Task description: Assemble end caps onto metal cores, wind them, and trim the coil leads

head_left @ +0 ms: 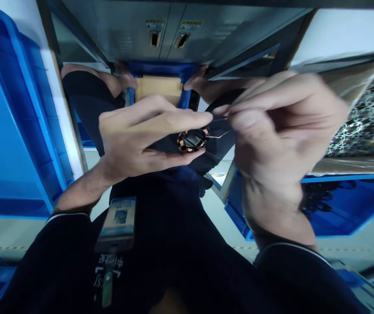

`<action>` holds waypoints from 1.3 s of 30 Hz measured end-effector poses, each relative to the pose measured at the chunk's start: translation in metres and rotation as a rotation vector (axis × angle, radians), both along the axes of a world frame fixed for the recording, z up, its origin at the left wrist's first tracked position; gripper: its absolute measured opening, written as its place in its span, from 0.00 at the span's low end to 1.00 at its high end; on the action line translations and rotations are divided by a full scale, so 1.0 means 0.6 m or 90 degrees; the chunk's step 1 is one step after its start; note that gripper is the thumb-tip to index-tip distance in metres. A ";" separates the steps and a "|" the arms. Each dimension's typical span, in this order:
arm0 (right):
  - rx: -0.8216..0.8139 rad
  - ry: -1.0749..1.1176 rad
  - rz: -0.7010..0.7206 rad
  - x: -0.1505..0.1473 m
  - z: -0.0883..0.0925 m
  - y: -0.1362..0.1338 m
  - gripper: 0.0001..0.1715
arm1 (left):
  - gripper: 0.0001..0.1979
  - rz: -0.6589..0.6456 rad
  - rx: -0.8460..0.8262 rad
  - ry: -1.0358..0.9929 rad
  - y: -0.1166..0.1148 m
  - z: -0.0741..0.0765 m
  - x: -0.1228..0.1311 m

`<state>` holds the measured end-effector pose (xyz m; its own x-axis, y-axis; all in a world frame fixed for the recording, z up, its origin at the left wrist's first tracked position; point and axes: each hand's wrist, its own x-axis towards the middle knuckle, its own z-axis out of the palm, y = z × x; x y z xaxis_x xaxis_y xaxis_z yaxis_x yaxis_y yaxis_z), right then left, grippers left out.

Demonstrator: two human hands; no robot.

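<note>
At frame centre, the left hand [137,138] is holding the copper-wound coil [192,140] in a pinch grip. Right of centre, the right hand [281,126] is apparently pinching a thin wire [220,119]. The coil should be sitting firmly braced, the bent lead [217,137] extending clear.

So the left hand [134,135] is coming in from the side with its back facing up, and its index finger [187,120] and thumb [180,159] are making a pinch, index on top, thumb underneath. The left forearm [80,192] is angling up from the lower left, wrist looking pretty straight. The right hand [285,122] is sitting just beside it, a bit higher, thumb and index tips pressing together while the other fingers are curling in. Its edges are blurring a little. The right forearm [277,213] is rising steeply, wrist bending inward.
</note>
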<state>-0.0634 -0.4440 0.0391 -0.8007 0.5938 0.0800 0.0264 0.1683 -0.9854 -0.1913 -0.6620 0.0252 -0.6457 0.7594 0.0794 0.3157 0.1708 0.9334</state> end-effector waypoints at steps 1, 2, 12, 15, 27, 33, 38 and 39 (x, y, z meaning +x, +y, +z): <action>-0.013 0.031 -0.050 -0.002 -0.002 0.001 0.13 | 0.21 0.025 0.016 0.024 0.000 -0.004 -0.001; -0.021 0.064 -0.094 -0.004 -0.005 0.001 0.14 | 0.24 0.054 0.059 0.071 0.001 -0.009 -0.003; 0.091 0.044 0.053 0.020 -0.009 -0.034 0.10 | 0.30 0.093 0.139 0.217 0.021 0.015 -0.005; 0.108 0.022 0.035 0.019 0.000 -0.024 0.06 | 0.35 0.082 0.119 0.240 0.021 0.026 -0.009; -0.285 -0.016 0.054 0.005 -0.030 -0.100 0.08 | 0.29 0.085 0.036 0.221 0.035 0.020 -0.009; -0.283 -0.047 0.018 0.006 -0.034 -0.089 0.11 | 0.09 0.065 0.023 0.403 0.033 0.002 0.013; 0.005 -0.057 0.134 0.003 -0.007 -0.004 0.07 | 0.09 0.032 0.065 0.284 0.034 0.008 0.002; 0.067 -0.038 0.181 -0.001 0.005 0.013 0.08 | 0.10 -0.002 0.071 0.187 0.034 0.006 -0.002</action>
<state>-0.0639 -0.4361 0.0420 -0.9387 0.3361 0.0769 0.0212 0.2791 -0.9600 -0.1927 -0.6419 0.0291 -0.5804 0.7373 0.3456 0.5750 0.0706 0.8151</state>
